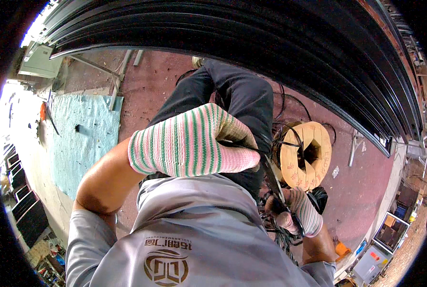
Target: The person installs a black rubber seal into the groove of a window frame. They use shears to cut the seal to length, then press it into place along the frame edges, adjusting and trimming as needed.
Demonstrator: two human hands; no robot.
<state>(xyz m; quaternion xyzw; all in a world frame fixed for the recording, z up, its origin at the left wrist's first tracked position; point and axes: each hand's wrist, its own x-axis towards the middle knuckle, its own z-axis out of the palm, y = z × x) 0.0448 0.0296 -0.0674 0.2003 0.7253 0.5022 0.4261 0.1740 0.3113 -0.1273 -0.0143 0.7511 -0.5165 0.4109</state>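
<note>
My left hand [184, 141], in a pink and green striped knit glove, is in front of my lap with thumb and fingers pinched together. A long dark strip [272, 178] with a shiny edge runs from its fingertips down to my right hand [303, 210]. That hand, in the same kind of glove, is closed around the strip's lower part beside my right hip. Whether the strip is one piece or includes a tool's blade, I cannot tell. Loose black strips [282, 239] lie tangled below my right hand. Close by stands a tan reel [318, 155] with black strip through it.
A stack of long black profiles [251, 33] spans the far side, past my knees. Left lies a light blue mat [86, 138] on the reddish floor [146, 81], near metal legs [120, 79]. A grey box [372, 263] is at the lower right.
</note>
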